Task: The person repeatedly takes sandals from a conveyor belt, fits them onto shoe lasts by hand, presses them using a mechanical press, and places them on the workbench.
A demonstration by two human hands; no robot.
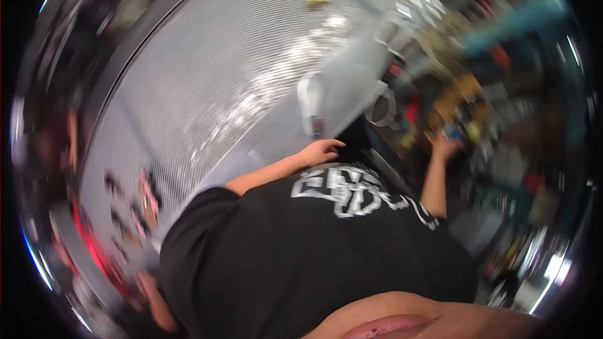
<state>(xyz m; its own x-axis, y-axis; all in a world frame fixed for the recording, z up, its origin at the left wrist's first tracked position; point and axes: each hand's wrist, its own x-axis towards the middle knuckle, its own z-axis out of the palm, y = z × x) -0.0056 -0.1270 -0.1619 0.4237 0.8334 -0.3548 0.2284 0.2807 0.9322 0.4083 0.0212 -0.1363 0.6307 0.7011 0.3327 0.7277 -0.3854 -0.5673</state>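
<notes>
My left hand (321, 150) is held in front of my black shirt, its fingers pointing right and partly stretched out, with nothing visible in them. Just beyond it, a long white rounded piece (309, 95) with a brownish end lies at the edge of the grey surface. My right hand (447, 148) reaches out over the cluttered area at the right. By its fingertips is a small blue thing (451, 133); motion blur hides whether the fingers hold it. Between the hands and farther off is a white loop (381, 110).
A wide ribbed grey surface (188, 63) stretches across the left and far side. Small dark and pink things (146, 198) lie on it at the left. At the lower left another person's arm (158, 304) shows. Blurred orange-brown clutter (465, 97) fills the right.
</notes>
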